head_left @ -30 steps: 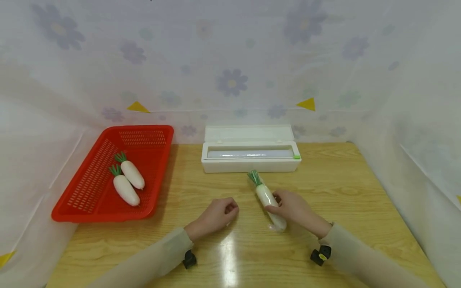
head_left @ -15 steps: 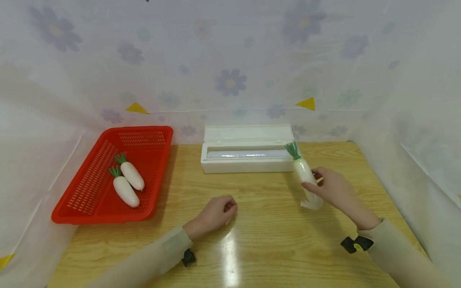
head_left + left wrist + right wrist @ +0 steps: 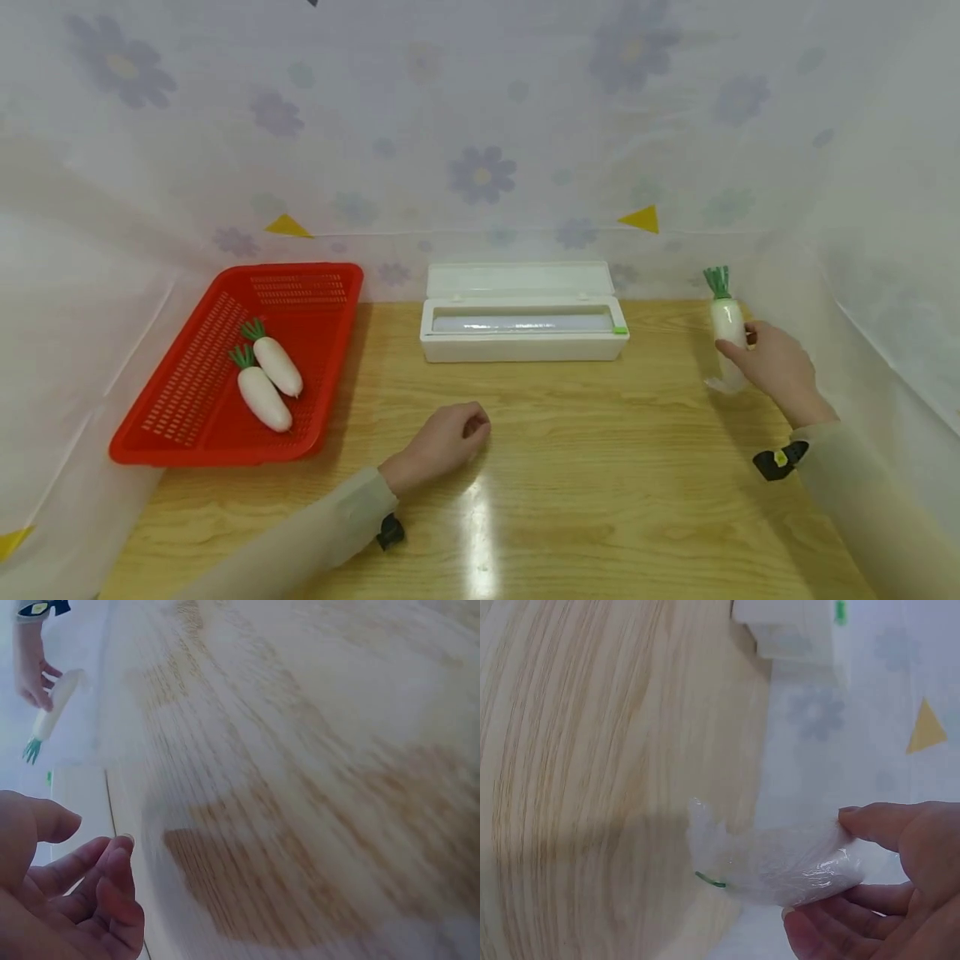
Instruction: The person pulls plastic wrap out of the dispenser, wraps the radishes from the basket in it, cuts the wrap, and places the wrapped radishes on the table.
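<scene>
At the right of the table, my right hand grips a white radish wrapped in clear film, thumb on one side and fingers on the other. Its green leaf tuft points away from me, and a loose tail of film sticks out at the near end. In the right wrist view the wrapped radish appears held above the wood, its leaf end hidden. My left hand rests near the table's middle, fingers loosely curled and holding nothing; the left wrist view shows the same hand with thumb and fingertips apart.
A white cling-film box with its lid raised stands at the back centre, a film roll inside. To the left, a red plastic basket holds two unwrapped radishes. Flowered sheeting encloses the table's back and sides.
My right hand has carried the wrapped radish from in front of the box to the far right of the table. My left hand has hardly moved.
</scene>
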Demonstrator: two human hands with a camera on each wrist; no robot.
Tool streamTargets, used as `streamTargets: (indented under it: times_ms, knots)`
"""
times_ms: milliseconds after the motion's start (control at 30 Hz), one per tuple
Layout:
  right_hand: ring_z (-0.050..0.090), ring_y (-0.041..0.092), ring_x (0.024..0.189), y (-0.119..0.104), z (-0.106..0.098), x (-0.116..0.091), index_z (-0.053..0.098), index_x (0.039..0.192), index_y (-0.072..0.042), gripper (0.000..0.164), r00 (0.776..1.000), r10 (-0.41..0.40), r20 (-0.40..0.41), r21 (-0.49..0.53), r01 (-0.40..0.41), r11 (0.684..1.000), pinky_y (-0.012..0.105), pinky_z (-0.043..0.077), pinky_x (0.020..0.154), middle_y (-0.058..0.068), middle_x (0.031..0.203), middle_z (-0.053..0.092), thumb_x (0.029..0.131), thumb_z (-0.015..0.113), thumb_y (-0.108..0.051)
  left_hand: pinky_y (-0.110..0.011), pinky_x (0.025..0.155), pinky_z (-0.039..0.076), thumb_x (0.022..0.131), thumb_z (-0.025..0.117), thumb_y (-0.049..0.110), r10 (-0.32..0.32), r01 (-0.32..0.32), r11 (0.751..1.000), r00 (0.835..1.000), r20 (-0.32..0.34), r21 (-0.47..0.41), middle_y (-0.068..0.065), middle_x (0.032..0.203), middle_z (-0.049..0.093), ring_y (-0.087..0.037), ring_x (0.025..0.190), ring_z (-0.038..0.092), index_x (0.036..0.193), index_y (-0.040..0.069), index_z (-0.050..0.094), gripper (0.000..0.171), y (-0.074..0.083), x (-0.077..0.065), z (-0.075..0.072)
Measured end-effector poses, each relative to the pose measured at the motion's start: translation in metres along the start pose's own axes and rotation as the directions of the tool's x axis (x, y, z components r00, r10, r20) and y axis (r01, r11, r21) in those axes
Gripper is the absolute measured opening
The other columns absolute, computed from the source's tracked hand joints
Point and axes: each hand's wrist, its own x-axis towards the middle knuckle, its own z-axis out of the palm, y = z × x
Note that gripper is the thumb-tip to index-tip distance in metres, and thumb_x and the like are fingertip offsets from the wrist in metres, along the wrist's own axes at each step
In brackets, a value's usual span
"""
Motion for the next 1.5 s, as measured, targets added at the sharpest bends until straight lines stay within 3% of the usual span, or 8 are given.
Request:
streamTargets:
  times_ms: [133, 300, 500, 833, 1100, 1300, 1500]
  knots:
    - [0.051, 0.051, 0.096, 0.029, 0.005, 0.014, 0.038, 0.128, 0.017, 0.083, 0.999, 0.046, -0.029, -0.005, -0.046, 0.999, 0.052, 0.044, 0.063, 0.037, 0.117, 0.046, 0.091, 0.044, -0.057, -0.024, 0.067, 0.047, 0.093, 0.055, 0.023, -0.010, 0.011, 0.998, 1.000, -0.016, 0.055, 0.010, 0.083, 0.060, -0.005, 0.074, 0.055, 0.096, 0.016, 0.064, 0.012, -0.003, -0.001, 0.000]
    - [0.053, 0.050, 0.091, 0.042, 0.011, 0.025, 0.039, 0.126, 0.017, 0.081, 0.997, 0.049, -0.057, 0.007, -0.049, 0.999, 0.050, 0.044, 0.058, 0.037, 0.113, 0.048, 0.091, 0.044, -0.056, -0.025, 0.069, 0.047, 0.092, 0.055, 0.023, -0.020, 0.024, 0.995, 0.999, -0.039, 0.098, 0.009, 0.085, 0.061, -0.005, 0.076, 0.056, 0.096, 0.017, 0.064, 0.012, -0.005, -0.002, -0.001]
    - [0.056, 0.045, 0.083, 0.046, 0.023, 0.030, 0.045, 0.123, 0.013, 0.073, 0.997, 0.043, -0.058, -0.011, -0.043, 0.999, 0.043, 0.042, 0.048, 0.034, 0.105, 0.054, 0.091, 0.049, -0.052, -0.025, 0.070, 0.048, 0.092, 0.055, 0.024, -0.012, 0.017, 0.993, 0.999, -0.040, 0.119, 0.008, 0.086, 0.062, -0.006, 0.078, 0.057, 0.098, 0.016, 0.064, 0.013, -0.006, -0.003, -0.003]
    - [0.056, 0.037, 0.068, 0.058, 0.044, 0.039, 0.048, 0.117, 0.016, 0.063, 0.992, -0.068, -0.105, -0.004, 0.068, 0.998, 0.042, 0.042, 0.048, 0.034, 0.092, 0.057, 0.094, 0.052, -0.042, -0.025, 0.069, 0.047, 0.092, 0.054, 0.027, -0.016, 0.023, 0.990, 0.999, -0.052, 0.142, 0.010, 0.085, 0.061, -0.005, 0.076, 0.056, 0.096, 0.018, 0.064, 0.014, -0.010, -0.003, -0.003]
    - [0.046, 0.053, 0.090, 0.057, 0.052, 0.039, 0.040, 0.125, 0.022, 0.075, 0.994, -0.059, -0.093, -0.005, 0.059, 0.998, 0.058, 0.039, 0.067, 0.042, 0.105, 0.046, 0.094, 0.050, -0.045, -0.025, 0.069, 0.047, 0.092, 0.054, 0.027, -0.026, 0.035, 0.989, 0.998, -0.062, 0.143, 0.011, 0.085, 0.061, -0.005, 0.077, 0.057, 0.096, 0.019, 0.063, 0.013, -0.009, -0.003, -0.003]
    - [0.044, 0.049, 0.090, 0.054, 0.053, 0.041, 0.037, 0.127, 0.022, 0.076, 0.993, -0.065, -0.094, 0.010, 0.067, 0.998, 0.055, 0.039, 0.066, 0.040, 0.105, 0.045, 0.093, 0.052, -0.044, -0.025, 0.070, 0.047, 0.092, 0.054, 0.026, -0.023, 0.031, 0.989, 0.998, -0.057, 0.144, 0.010, 0.086, 0.061, -0.005, 0.078, 0.057, 0.097, 0.018, 0.064, 0.013, -0.008, -0.003, -0.004]
    - [0.045, 0.053, 0.090, 0.057, 0.052, 0.037, 0.031, 0.129, 0.023, 0.081, 0.998, -0.043, -0.054, 0.027, 0.044, 0.999, 0.056, 0.040, 0.065, 0.044, 0.108, 0.041, 0.093, 0.051, -0.047, -0.026, 0.070, 0.048, 0.093, 0.054, 0.027, -0.021, 0.027, 0.990, 0.999, -0.046, 0.142, 0.009, 0.087, 0.062, -0.005, 0.079, 0.057, 0.097, 0.018, 0.064, 0.014, -0.006, -0.003, -0.004]
